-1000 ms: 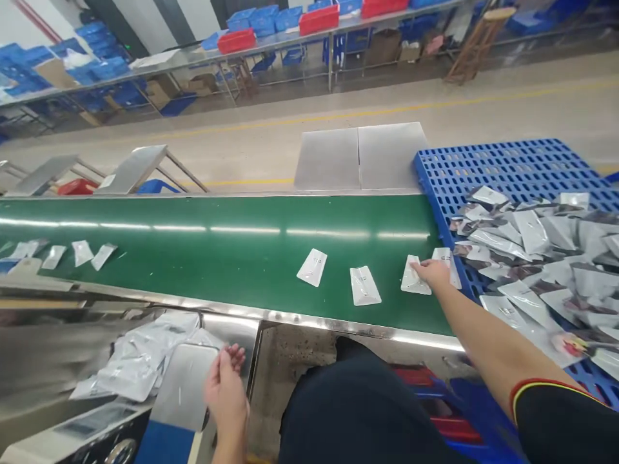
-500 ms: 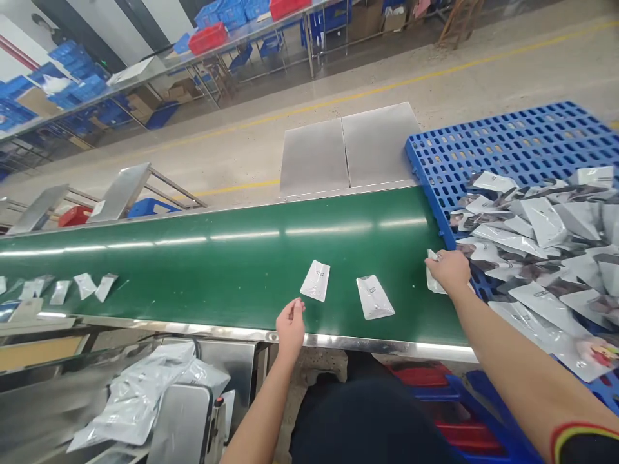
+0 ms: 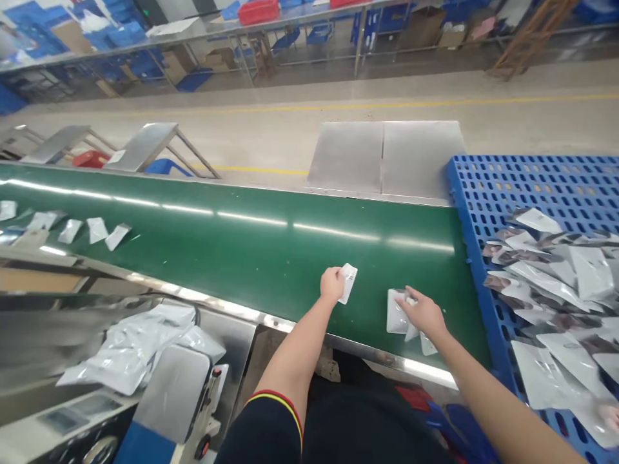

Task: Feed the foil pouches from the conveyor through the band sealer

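Note:
My left hand (image 3: 333, 285) is over the green conveyor belt (image 3: 261, 258), its fingers closed on the edge of a small white pouch (image 3: 350, 283). To its right, my right hand (image 3: 424, 314) is closed on a white pouch (image 3: 427, 344), which shows partly below the palm. Its fingertips overlap another white pouch (image 3: 395, 313) on the belt; whether they grip that one too is hard to see. Further right, many silver-white pouches (image 3: 546, 361) lie heaped on a blue plastic pallet (image 3: 483, 187).
Several small pouches (image 3: 97, 229) lie at the belt's left part. Below left are a pile of white packets (image 3: 145, 341) and a machine with a grey plate (image 3: 176, 386). Metal plates (image 3: 382, 154) adjoin the belt's far edge.
My right hand has moved left from the pallet's edge to the pouch on the belt, bringing a pouch along. My left hand has taken hold of the other pouch. The view has turned.

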`<state>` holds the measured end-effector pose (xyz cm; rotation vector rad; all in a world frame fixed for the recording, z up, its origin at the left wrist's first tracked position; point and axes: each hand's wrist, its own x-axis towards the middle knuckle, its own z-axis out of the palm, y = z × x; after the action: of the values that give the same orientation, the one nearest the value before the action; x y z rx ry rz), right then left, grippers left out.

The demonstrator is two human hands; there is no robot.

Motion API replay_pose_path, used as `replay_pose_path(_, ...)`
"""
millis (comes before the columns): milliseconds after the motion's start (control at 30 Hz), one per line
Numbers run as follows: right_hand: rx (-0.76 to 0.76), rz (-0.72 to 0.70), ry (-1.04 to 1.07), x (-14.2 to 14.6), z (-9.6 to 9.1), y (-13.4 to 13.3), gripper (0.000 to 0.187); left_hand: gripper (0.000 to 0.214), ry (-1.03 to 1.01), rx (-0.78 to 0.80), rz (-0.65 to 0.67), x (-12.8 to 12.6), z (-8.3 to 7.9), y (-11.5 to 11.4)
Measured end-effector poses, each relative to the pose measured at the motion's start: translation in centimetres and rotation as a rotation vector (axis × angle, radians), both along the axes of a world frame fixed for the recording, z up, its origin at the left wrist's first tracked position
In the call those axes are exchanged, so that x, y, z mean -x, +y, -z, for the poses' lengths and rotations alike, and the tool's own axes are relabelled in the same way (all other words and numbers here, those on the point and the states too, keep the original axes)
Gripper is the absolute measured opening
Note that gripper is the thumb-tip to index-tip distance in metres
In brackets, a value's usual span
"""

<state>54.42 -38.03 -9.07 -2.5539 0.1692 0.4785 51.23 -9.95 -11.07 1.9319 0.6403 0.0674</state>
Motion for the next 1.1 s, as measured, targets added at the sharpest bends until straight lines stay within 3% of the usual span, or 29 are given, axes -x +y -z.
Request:
replay_pose_path(100,-0.048,-0.218,0.074,0.0,-0.9,2.1,0.035,0.027,-0.094,0.010,-0.024,5.1,-2.1,-0.3)
replay_pose_path(200,-0.250,-0.438,0.038,2.0,-3.4,5.9,0.038,0.032,-0.264,-0.003,-0.104,11.7,-5.1,1.0)
replay_pose_path(333,-0.450,-0.728,0.040,7.0,-8.5,14.0,0.049,0.039,-0.413,-0.082,-0.230,21.4,-10.4,4.0)
replay_pose_path(433,-0.571,-1.069,0.042,11.6,-12.8,20.6,0.044,0.041,-0.416,-0.136,-0.348,28.6,-14.1,5.6)
replay_pose_path(533,-0.667,-1.377,0.094,16.2,-16.1,26.3,0.038,0.042,-0.397,-0.143,-0.604,35.3,-15.8,6.2)
replay_pose_path(633,-0.630,-1.472,0.246,20.2,-17.5,31.3,0.034,0.050,-0.419,0.033,-0.931,40.5,-15.0,6.6)
replay_pose_path(800,-0.375,-1.388,0.514,25.9,-16.9,40.7,0.025,0.054,-0.551,0.436,-1.428,44.9,-11.2,9.9)
replay_pose_path(967,-0.140,-1.458,0.507,29.6,-15.8,49.6,0.026,0.042,-0.563,0.562,-1.624,46.9,-8.7,15.1)
replay_pose_path(1100,-0.080,-1.484,0.463,31.0,-14.5,53.3,0.031,0.033,-0.589,0.595,-1.702,48.1,-7.9,17.6)
